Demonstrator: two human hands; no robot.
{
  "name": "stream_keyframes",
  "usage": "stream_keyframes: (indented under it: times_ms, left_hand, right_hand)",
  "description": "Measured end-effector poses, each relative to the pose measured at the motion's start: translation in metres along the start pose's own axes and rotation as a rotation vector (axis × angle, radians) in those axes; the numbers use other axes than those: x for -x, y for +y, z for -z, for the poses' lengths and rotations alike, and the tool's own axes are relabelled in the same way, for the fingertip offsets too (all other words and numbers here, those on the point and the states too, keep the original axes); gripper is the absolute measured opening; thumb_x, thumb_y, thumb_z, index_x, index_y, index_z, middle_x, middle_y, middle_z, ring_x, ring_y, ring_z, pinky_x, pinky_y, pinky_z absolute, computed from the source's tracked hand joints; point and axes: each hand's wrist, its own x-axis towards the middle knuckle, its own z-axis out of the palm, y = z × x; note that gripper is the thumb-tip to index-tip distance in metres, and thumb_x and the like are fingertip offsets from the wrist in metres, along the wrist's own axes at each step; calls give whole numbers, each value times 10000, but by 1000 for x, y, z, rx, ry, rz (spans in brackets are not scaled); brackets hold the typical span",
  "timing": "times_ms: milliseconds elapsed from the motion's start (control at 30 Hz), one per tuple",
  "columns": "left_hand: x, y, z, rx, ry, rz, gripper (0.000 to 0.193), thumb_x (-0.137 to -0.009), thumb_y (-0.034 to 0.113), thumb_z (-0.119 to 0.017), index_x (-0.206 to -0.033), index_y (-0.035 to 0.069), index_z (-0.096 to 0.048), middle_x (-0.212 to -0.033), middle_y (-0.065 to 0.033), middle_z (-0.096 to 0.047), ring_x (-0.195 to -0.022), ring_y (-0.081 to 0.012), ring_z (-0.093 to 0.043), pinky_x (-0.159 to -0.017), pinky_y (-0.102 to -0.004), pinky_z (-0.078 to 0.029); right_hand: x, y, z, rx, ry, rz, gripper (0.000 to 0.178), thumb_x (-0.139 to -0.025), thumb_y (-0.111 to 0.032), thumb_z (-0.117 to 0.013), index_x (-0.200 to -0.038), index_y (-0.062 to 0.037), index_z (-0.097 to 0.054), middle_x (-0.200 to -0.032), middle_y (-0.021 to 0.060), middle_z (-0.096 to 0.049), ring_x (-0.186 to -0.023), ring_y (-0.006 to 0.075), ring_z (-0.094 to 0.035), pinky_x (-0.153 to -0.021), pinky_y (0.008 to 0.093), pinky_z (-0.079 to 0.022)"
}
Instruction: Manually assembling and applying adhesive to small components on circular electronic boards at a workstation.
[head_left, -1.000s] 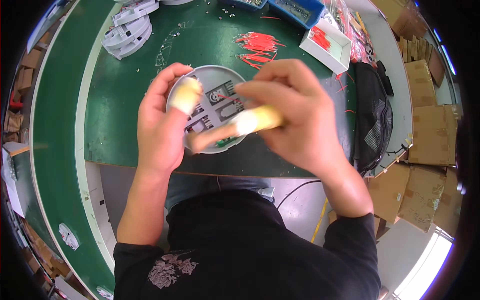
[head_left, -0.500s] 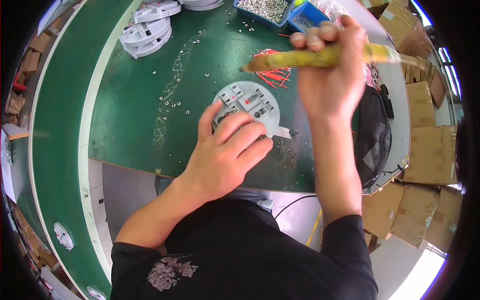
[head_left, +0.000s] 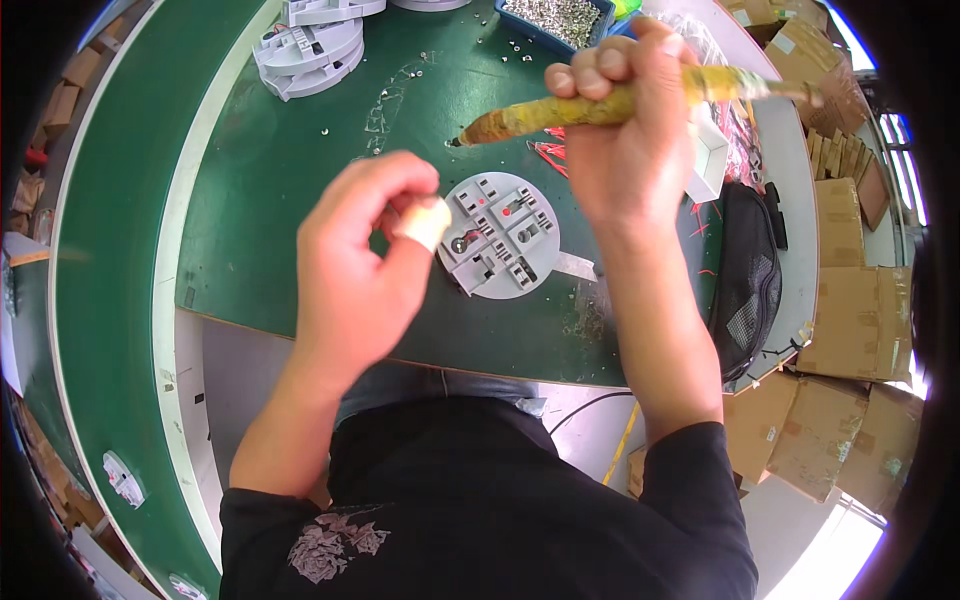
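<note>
My right hand (head_left: 635, 130) is wrapped round a yellow, tape-wrapped stick-shaped tool (head_left: 560, 112) with a dark narrow tip; its exact kind does not show. The tip hovers near or on the green tabletop, beyond a round grey plastic base (head_left: 512, 262). This base lies flat, with slots, metal contacts and a red spot showing. Just left of it, my left hand (head_left: 365, 250) is raised with curled fingers and a pale covering on the thumb. Whatever lies between those fingers, if anything, is hidden. Neither hand touches the base.
Stacked grey plastic bases (head_left: 310, 60) stand at the far left. A blue bin (head_left: 555, 22) of small metal parts sits at the back. Red wires (head_left: 548, 152) lie beside my right hand, near a white box (head_left: 708, 160). A black bag (head_left: 752, 280) rests at the right edge.
My left hand has let go of the round base and moved left, its fingers now curled. The tool has moved slightly left with my right hand.
</note>
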Motion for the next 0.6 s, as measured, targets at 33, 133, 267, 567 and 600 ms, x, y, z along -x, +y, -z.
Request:
stream_keyframes:
  times_ms: [33, 133, 267, 567, 600]
  left_hand:
    - [-5, 0, 3, -3, 3, -2, 184, -872, -47, -667, -1041, 26, -675, -996, -57, -662, -910, -170, -663, -760, -278, -530]
    - [-18, 1, 6, 287, -64, 358, 258, -953, 48, -663, -1209, 31, -639, -1142, -49, -659, -952, -151, -656, -825, -303, -541]
    - [-15, -6, 8, 579, -287, 475, 267, -952, 36, -662, -1217, 28, -639, -1094, -69, -671, -949, -168, -671, -839, -318, -551]
    - [-3, 7, -6, 653, -211, 480, 249, -943, 26, -679, -1188, 5, -640, -1045, -125, -718, -949, -209, -725, -826, -331, -601]
    - [-3, 9, -8, 626, -199, 483, 249, -942, 21, -678, -1188, 6, -640, -1057, -130, -721, -942, -216, -730, -825, -333, -605]
  right_hand:
    - [3, -7, -1, -51, -19, -4, 246, -1061, -320, -567, -1185, -107, -555, -856, -12, -516, -744, 126, -470, -771, 364, -447]
    - [15, -28, -5, -118, -74, 3, 243, -1065, -340, -554, -1188, -131, -570, -860, -23, -514, -735, 119, -456, -750, 348, -430]
    - [29, -45, -7, -152, -179, 27, 254, -1073, -378, -525, -1198, -169, -598, -866, -34, -523, -732, 116, -446, -731, 330, -411]
    - [48, -61, 5, -188, -213, 82, 290, -1082, -399, -491, -1223, -194, -641, -889, -40, -576, -738, 113, -460, -724, 319, -407]
    - [49, -61, 6, -187, -221, 82, 293, -1083, -398, -489, -1228, -194, -642, -891, -40, -581, -738, 113, -462, -722, 318, -409]
